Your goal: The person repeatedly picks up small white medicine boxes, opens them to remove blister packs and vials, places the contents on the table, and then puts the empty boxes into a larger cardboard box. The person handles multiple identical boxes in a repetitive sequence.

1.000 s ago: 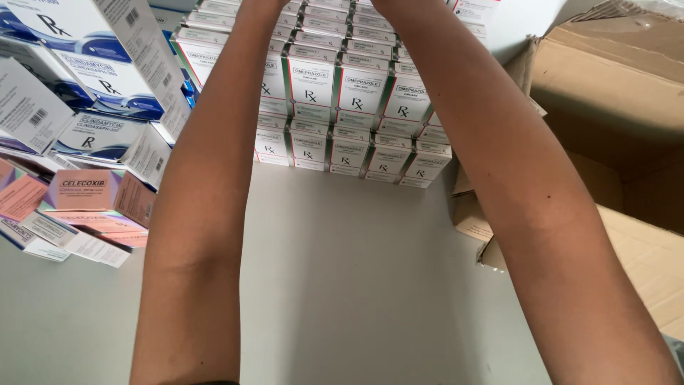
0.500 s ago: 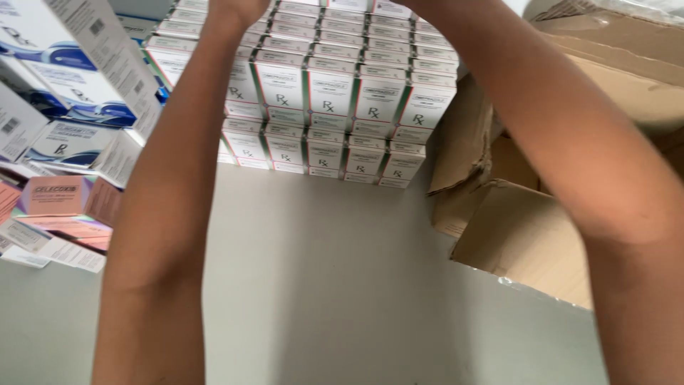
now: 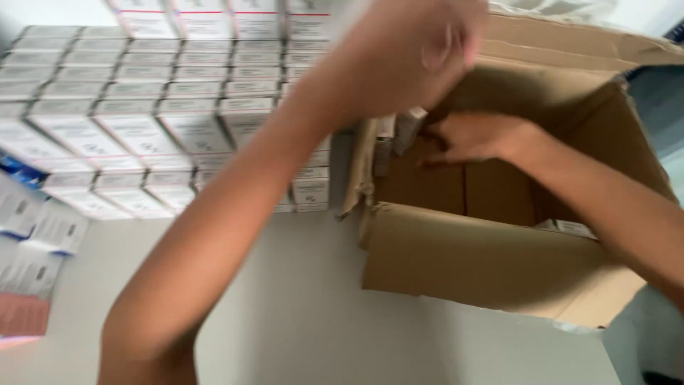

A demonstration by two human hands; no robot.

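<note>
Small boxes stand upright in carton; right hand fingers touch them; left hand blurred, untellable.

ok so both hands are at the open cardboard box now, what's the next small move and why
Probably close the right hand on the small white cartons standing at the box's near-left corner and lift them out. That hand is already inside the cardboard box, fingers beside them. The left hand is blurred above the rim, and its grip can't be read. The stacked cartons sit just left.
</note>
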